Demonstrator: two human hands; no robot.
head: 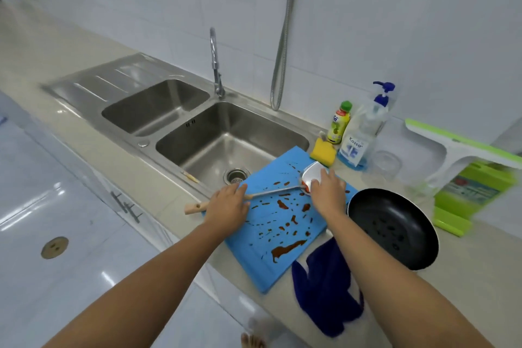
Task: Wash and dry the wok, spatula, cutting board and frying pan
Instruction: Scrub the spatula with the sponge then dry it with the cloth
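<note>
A blue cutting board (278, 237), spattered with brown sauce, lies on the counter right of the sink, one corner over the basin. A metal spatula (272, 191) with a wooden handle lies across its far part. My left hand (227, 206) grips the spatula's handle. My right hand (327, 192) rests on the spatula's blade, fingers curled over its edge. A black frying pan (394, 227) with dark spots sits on the counter just right of the board. No wok is in view.
A double steel sink (226, 133) with a tap (216, 65) lies ahead. A yellow sponge (322, 152), a green-capped bottle (339, 123) and a pump soap bottle (364, 133) stand behind the board. A blue cloth (324, 288) hangs at the counter's front edge. A green-and-white rack (466, 178) stands at right.
</note>
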